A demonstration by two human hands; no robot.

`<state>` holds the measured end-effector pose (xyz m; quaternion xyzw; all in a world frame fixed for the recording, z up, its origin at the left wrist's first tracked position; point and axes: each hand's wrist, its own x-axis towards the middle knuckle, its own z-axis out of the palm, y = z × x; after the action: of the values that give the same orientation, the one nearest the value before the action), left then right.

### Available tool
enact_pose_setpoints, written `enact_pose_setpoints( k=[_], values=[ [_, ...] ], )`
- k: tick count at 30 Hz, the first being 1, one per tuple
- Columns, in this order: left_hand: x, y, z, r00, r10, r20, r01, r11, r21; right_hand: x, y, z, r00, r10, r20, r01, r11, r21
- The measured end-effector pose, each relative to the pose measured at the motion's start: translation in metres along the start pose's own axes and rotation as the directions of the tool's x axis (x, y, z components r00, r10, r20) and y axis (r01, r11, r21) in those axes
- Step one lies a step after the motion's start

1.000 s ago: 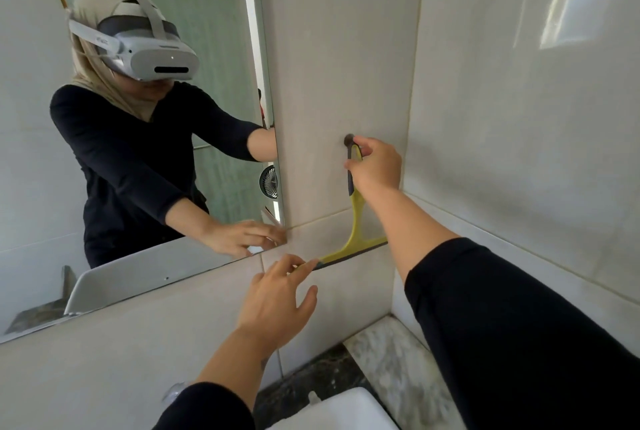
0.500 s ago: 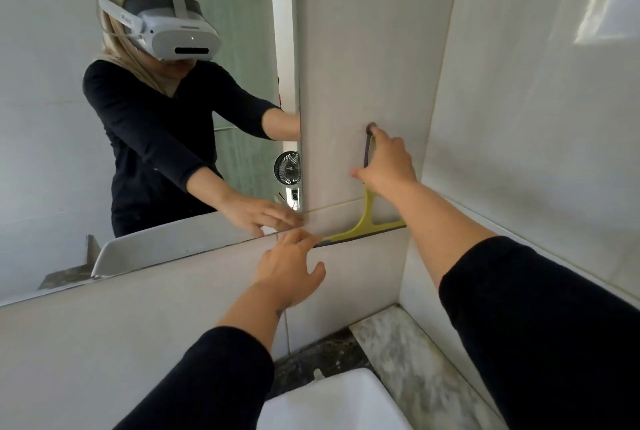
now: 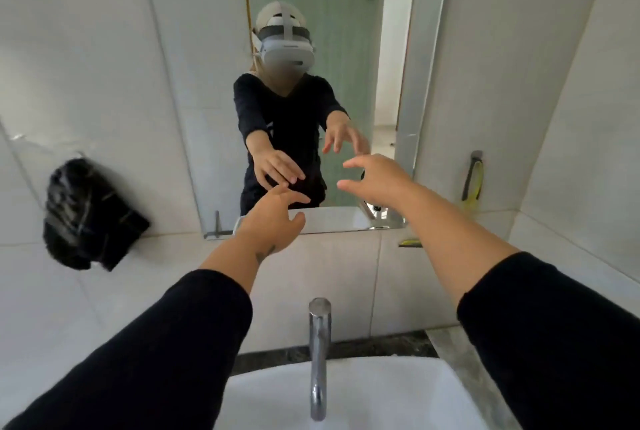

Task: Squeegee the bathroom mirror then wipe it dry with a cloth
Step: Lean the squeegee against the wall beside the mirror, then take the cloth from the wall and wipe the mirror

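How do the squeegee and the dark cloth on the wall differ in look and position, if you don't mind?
The squeegee hangs right of the mirror; the cloth hangs left. The squeegee is slim, rigid and yellow-green; the cloth is bulky, crumpled and black. Both hang on the tiled wall, and neither hand holds them.

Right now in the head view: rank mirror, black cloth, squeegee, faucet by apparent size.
1. mirror
2. black cloth
3. faucet and squeegee: unsure, since the faucet is nearer the camera and the squeegee is partly hidden by the right arm.
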<state>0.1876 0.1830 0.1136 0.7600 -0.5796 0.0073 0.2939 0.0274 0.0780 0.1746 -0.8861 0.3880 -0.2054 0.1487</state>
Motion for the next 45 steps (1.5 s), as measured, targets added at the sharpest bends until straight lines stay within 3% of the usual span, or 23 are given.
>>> enact_pose_setpoints(
  k=[9,18,25,29,35,38,45],
  values=[
    [-0.069,-0.114,-0.100,0.945,-0.244,-0.216,0.260,0.964,0.048,0.021,-0.152,0.085,0.946,-0.296,0.132,0.274,0.949,0.158],
    [-0.092,-0.201,-0.147,0.810,-0.397,-0.432,0.441,0.898,0.003,0.050,-0.244,0.159,0.880,-0.456,0.133,0.401,0.863,0.307],
    [-0.077,-0.242,-0.152,0.788,-0.463,-0.405,0.453,0.882,-0.127,0.070,-0.286,0.200,0.876,-0.479,0.063,0.426,0.827,0.366],
    [-0.072,-0.256,-0.142,0.817,-0.454,-0.354,0.397,0.890,-0.225,0.075,-0.294,0.221,0.895,-0.446,-0.023,0.410,0.800,0.437],
    [-0.075,-0.248,-0.141,0.784,-0.392,-0.482,0.264,0.912,-0.313,0.077,-0.291,0.226,0.889,-0.453,-0.063,0.396,0.695,0.600],
    [-0.077,-0.223,-0.147,0.773,-0.335,-0.539,0.192,0.933,-0.304,0.070,-0.290,0.204,0.872,-0.480,-0.092,0.417,0.632,0.653],
    [-0.050,-0.140,-0.198,0.759,-0.112,-0.641,-0.038,0.976,-0.215,0.053,-0.291,0.107,0.787,-0.522,-0.328,0.596,0.509,0.621]
  ],
)
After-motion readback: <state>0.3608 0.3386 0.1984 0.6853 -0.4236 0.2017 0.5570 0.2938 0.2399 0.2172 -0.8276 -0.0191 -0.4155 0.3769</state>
